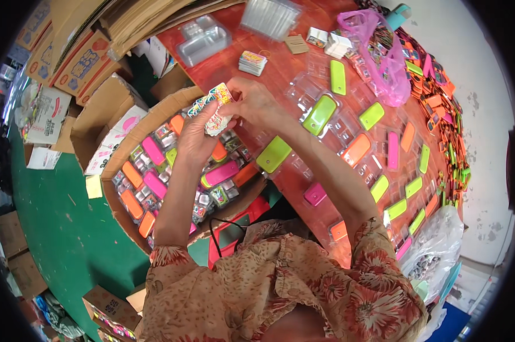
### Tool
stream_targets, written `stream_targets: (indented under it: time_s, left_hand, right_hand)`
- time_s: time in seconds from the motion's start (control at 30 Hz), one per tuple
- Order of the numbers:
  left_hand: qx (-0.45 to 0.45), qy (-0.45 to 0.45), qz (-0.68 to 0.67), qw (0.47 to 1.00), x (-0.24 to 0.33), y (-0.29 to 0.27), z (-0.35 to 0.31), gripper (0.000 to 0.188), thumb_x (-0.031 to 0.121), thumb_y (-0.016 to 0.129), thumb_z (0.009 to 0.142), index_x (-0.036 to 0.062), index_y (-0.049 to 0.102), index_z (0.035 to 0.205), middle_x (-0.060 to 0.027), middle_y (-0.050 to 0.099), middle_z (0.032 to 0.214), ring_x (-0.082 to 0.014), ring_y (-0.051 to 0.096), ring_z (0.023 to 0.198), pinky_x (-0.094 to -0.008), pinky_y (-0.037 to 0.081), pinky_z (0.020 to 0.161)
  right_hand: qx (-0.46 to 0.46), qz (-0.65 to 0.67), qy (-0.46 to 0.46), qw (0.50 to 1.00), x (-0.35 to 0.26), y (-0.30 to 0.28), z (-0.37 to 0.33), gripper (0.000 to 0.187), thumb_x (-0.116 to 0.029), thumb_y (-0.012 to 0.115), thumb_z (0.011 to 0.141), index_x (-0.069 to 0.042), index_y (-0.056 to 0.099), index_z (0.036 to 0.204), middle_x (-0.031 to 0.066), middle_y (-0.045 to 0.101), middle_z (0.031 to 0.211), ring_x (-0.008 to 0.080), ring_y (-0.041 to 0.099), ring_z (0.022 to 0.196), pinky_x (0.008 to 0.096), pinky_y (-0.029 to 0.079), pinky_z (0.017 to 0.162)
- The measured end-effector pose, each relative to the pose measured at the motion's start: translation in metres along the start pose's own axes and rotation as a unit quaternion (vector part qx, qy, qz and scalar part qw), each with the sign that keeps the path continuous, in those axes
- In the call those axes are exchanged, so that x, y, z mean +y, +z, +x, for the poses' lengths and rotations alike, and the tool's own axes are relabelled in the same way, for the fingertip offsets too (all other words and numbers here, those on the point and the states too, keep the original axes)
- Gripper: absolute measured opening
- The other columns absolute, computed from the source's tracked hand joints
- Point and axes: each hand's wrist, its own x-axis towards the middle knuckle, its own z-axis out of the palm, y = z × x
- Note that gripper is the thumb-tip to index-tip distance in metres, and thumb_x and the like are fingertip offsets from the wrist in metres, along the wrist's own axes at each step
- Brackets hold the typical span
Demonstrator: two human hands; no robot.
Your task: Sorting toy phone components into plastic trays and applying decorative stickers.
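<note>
Both my hands are raised over the corner between a cardboard box and the red table. A small stack of colourful printed cards [216, 124] is gripped in my left hand [198, 137], several of them fanned out at the top. My right hand [251, 102] pinches the right edge of the same cards, its fingers partly hidden behind them. Below my hands, the open cardboard box [116, 181] is filled with clear packs holding pink, orange and green plastic cases. Close to my right hand on the table lies another stack of cards [252, 63].
On the red table [320, 194] lie rows of clear trays with coloured cases, like a green case [320, 114]. Clear trays [205, 41], white card stacks [338, 45] and a pink plastic bag [391, 80] sit farther back. Orange pieces [440, 114] pile along the wall.
</note>
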Motion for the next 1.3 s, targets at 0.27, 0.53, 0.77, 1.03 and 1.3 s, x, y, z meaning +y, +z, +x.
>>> stream_targets:
  time_s: [0.27, 0.53, 0.77, 1.03, 1.3]
  left_hand:
    - [-0.029, -0.118, 0.036, 0.992, -0.033, 0.031, 0.003, 0.027, 0.01, 0.054, 0.075, -0.0015, 0.048, 0.099, -0.0108, 0.057, 0.082, -0.0208, 0.058, 0.068, -0.0286, 0.049, 0.055]
    - [-0.06, -0.152, 0.009, 0.987, -0.07, 0.052, 0.01, 0.022, 0.006, 0.058, 0.07, 0.0015, 0.051, 0.091, -0.0093, 0.057, 0.082, -0.0213, 0.058, 0.071, -0.0296, 0.048, 0.054]
    - [0.021, -0.194, -0.063, 0.979, -0.074, 0.053, 0.012, 0.022, 0.011, 0.059, 0.073, 0.007, 0.051, 0.093, -0.0084, 0.057, 0.084, -0.0234, 0.056, 0.078, -0.0388, 0.048, 0.067]
    - [0.025, -0.194, -0.098, 0.976, -0.072, 0.058, 0.018, 0.018, 0.016, 0.059, 0.075, 0.0066, 0.054, 0.089, -0.0076, 0.058, 0.082, -0.0227, 0.056, 0.075, -0.0388, 0.048, 0.064]
    - [0.024, -0.193, -0.094, 0.976, -0.074, 0.063, 0.021, 0.021, 0.017, 0.058, 0.076, 0.0064, 0.052, 0.093, -0.0084, 0.058, 0.084, -0.0248, 0.058, 0.075, -0.037, 0.05, 0.063]
  right_hand:
    - [0.0, 0.037, 0.123, 0.992, -0.004, -0.051, -0.043, 0.014, -0.008, 0.057, 0.071, -0.001, 0.06, 0.083, 0.0028, 0.059, 0.071, 0.0091, 0.053, 0.066, 0.024, 0.043, 0.059]
    - [0.129, 0.078, 0.099, 0.984, 0.015, -0.097, -0.09, 0.014, -0.003, 0.058, 0.072, -0.002, 0.058, 0.086, -0.0008, 0.057, 0.07, 0.0054, 0.051, 0.061, 0.0203, 0.041, 0.051]
    - [0.268, -0.466, -0.099, 0.837, 0.055, -0.169, -0.04, 0.015, -0.006, 0.053, 0.07, -0.004, 0.057, 0.085, 0.0149, 0.053, 0.084, 0.0298, 0.054, 0.075, 0.0364, 0.044, 0.062]
    - [0.166, -0.617, -0.003, 0.769, 0.09, -0.167, 0.008, 0.014, -0.01, 0.044, 0.072, -0.004, 0.056, 0.077, 0.0174, 0.053, 0.084, 0.0311, 0.054, 0.079, 0.0389, 0.045, 0.066]
    - [0.231, -0.459, 0.077, 0.855, 0.087, -0.172, 0.011, 0.013, -0.014, 0.053, 0.073, -0.008, 0.06, 0.081, 0.0162, 0.054, 0.084, 0.031, 0.054, 0.079, 0.0376, 0.044, 0.067]
